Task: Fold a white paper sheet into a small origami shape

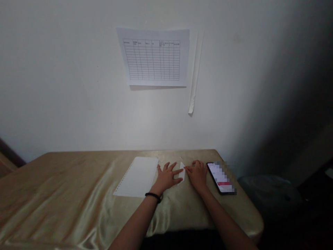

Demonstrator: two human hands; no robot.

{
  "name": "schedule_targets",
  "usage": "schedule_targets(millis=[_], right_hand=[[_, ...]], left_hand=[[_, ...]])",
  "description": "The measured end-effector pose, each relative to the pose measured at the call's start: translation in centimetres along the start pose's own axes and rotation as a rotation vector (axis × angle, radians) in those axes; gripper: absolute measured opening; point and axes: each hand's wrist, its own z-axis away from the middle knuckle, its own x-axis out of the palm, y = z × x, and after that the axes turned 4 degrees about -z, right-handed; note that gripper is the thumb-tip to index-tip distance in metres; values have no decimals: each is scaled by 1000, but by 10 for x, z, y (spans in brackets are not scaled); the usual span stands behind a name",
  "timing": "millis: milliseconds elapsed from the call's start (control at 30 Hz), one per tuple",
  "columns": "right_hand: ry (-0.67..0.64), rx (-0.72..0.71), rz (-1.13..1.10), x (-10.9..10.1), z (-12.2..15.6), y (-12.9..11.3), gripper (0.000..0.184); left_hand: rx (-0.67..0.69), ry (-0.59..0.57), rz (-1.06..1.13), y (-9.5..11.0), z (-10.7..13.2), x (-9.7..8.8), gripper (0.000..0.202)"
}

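Observation:
A small piece of folded white paper [181, 172] lies on the cloth-covered table between my hands. My left hand [166, 177], with a black band at the wrist, has its fingers spread; the index finger and thumb rest on the paper's left part. From the other side, my right hand [197, 174] brings its thumb and index finger together at the paper's right edge, the other fingers curled. Just left of my left hand lies a blank white loose-leaf sheet [137, 177] with punched holes along its left edge.
A phone [221, 178] with its screen lit lies right of my right hand, near the table's edge. Shiny gold cloth [78, 194] with wrinkles covers the table. On the wall behind hang a printed table sheet [156, 57] and a narrow white strip [194, 76]. A dark rounded object [269, 194] stands at right.

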Motion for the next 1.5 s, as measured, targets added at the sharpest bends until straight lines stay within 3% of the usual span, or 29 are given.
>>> schedule_targets(millis=[233, 433, 633, 1033, 1300, 1500], right_hand=[[41, 62, 26, 2, -7, 10, 19], [32, 45, -100, 4, -11, 21, 21], [-15, -24, -170, 8, -9, 21, 15], [-18, -10, -7, 2, -9, 11, 18], [0, -62, -162, 8, -10, 19, 15], [-31, 12, -160, 11, -10, 20, 15]], left_hand=[[-6, 0, 11, 0, -2, 1, 54], [-15, -1, 4, 0, -1, -1, 56], [-11, 13, 6, 1, 0, -1, 55], [-6, 3, 5, 2, 0, -3, 55], [-12, 32, 11, 1, 0, 1, 54], [-17, 41, 21, 1, -1, 2, 54]])
